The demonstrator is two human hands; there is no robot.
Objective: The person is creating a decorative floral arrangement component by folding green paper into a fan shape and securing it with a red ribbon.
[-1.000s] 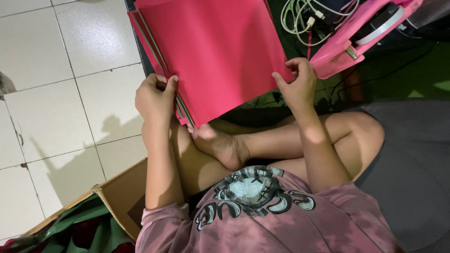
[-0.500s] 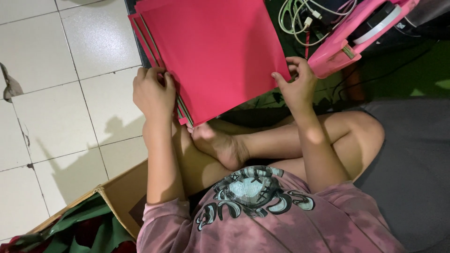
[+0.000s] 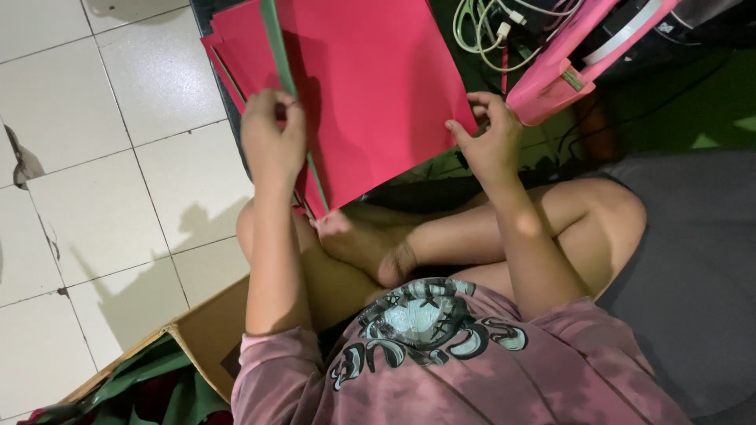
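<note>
From the head view, the left hand (image 3: 273, 135) pinches the near left edge of a stack of red paper sheets (image 3: 370, 86) above the crossed legs; the right hand (image 3: 490, 142) grips its right corner. A cardboard box (image 3: 206, 334) sits near the left elbow.

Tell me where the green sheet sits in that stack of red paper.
In the head view, the green sheet shows as a thin edge left of centre among the red sheets, running up from the left hand.

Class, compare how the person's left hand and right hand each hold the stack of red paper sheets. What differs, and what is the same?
The left hand pinches the red paper sheets at their left side, beside a green sheet edge; the right hand grips the lower right corner. The left hand shows its back, fingers curled; the right hand's fingers are spread. Both touch the same stack.
</note>
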